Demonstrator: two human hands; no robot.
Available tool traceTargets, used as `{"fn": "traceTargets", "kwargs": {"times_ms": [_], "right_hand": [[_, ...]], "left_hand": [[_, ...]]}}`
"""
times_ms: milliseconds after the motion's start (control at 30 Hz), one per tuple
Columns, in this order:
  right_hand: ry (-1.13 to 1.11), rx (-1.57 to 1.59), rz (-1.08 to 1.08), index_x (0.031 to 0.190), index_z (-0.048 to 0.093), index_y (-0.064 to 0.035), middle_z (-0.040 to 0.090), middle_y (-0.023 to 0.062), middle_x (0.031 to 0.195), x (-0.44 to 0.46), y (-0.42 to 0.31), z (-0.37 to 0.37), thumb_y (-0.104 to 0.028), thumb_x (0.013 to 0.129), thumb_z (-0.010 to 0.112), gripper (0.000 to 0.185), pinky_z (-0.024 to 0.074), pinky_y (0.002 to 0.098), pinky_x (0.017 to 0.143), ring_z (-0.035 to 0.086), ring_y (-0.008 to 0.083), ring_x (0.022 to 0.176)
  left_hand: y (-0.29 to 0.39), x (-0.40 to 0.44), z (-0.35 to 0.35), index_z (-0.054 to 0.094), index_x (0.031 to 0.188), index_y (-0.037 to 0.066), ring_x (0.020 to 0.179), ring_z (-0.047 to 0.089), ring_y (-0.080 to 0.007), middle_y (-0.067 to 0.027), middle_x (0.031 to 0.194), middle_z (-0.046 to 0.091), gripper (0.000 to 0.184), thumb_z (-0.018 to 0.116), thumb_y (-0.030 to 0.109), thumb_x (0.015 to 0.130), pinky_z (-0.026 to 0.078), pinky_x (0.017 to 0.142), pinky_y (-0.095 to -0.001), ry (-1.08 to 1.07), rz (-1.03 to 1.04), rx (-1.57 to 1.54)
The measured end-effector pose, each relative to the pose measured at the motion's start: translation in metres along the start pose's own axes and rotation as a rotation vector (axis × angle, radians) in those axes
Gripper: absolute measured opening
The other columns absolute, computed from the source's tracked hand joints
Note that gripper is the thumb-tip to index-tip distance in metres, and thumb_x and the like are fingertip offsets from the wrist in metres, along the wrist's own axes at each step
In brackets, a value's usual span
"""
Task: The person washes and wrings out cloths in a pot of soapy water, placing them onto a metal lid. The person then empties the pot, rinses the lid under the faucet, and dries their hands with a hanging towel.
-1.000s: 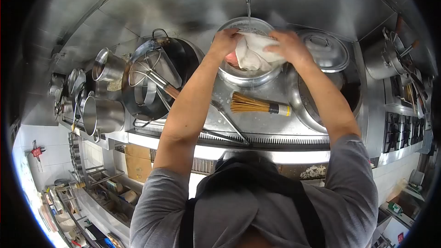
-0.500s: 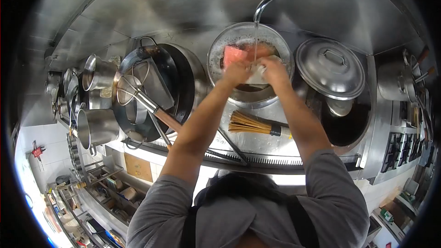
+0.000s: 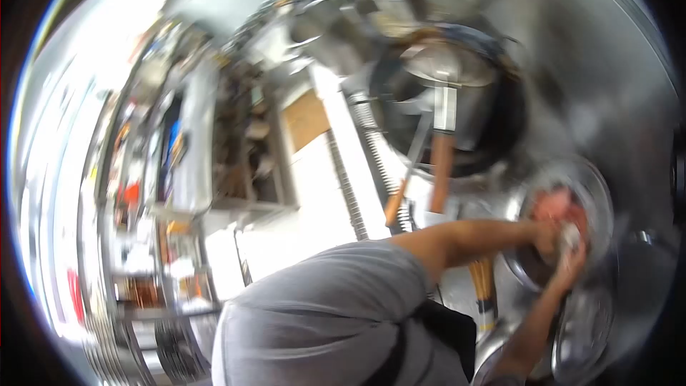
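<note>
Both of my hands are over a metal basin [image 3: 604,193] at the right, and the picture is smeared by motion. My left hand [image 3: 547,239] and my right hand [image 3: 572,264] close together around a bunched white cloth [image 3: 571,234]. Beside them in the basin lies something pink-red [image 3: 554,206], like a folded cloth. Near the basin is a bundle of thin wooden sticks [image 3: 482,279] with a dark band.
A large dark wok [image 3: 500,111] holds a strainer [image 3: 449,64] with a wooden handle. Metal pots [image 3: 332,36] stand beyond it. A pot lid [image 3: 582,329] is at the lower right. Shelves [image 3: 207,129] with many items are at the left.
The view has swung sharply to the left and tilted, so the basin now sits at the right. The white cloth, spread between my hands at first, is now bunched up low in the basin.
</note>
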State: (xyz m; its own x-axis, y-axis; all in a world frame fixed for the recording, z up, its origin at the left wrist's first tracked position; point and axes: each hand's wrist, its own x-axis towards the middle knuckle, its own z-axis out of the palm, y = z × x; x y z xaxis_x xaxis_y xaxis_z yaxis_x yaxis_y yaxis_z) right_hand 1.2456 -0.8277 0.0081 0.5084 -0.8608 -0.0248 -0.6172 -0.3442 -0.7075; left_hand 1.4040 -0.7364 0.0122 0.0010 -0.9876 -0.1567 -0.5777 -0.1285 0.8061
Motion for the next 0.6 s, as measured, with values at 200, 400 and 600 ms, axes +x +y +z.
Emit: {"fn": "traceTargets", "kwargs": {"times_ms": [200,400,600], "right_hand": [[-0.123,0.288,-0.222,0.093,0.057,0.0043,0.063,0.0074,0.086,-0.005,0.011,-0.016,-0.008,0.086,0.062,0.014,0.0455,0.0283,0.075,0.056,0.0141,0.078],[-0.147,0.482,-0.1,0.109,0.059,0.0064,0.062,0.0077,0.102,-0.025,-0.03,-0.016,-0.013,0.092,0.062,0.026,0.0435,0.0258,0.082,0.056,0.012,0.092],[0.144,0.779,-0.035,0.115,0.058,0.0066,0.061,0.013,0.111,-0.061,-0.11,-0.011,-0.026,0.097,0.054,0.038,0.0414,0.0308,0.09,0.056,0.0182,0.1]], "left_hand": [[0.019,-0.029,-0.031,0.069,0.091,0.002,0.085,0.066,-0.034,-0.0202,0.088,0.067,0.032,0.068,0.021,0.066,0.052,0.079,-0.0416,0.244,-0.055,-0.053],[0.06,-0.072,-0.082,0.071,0.101,0.012,0.098,0.063,-0.0337,-0.0138,0.097,0.068,0.035,0.066,0.015,0.067,0.05,0.085,-0.0426,0.547,0.08,-0.172],[0.034,-0.059,-0.031,0.068,0.099,0.01,0.096,0.062,-0.0311,-0.015,0.099,0.066,0.027,0.064,0.017,0.074,0.05,0.079,-0.0426,0.757,0.209,-0.243]]}}
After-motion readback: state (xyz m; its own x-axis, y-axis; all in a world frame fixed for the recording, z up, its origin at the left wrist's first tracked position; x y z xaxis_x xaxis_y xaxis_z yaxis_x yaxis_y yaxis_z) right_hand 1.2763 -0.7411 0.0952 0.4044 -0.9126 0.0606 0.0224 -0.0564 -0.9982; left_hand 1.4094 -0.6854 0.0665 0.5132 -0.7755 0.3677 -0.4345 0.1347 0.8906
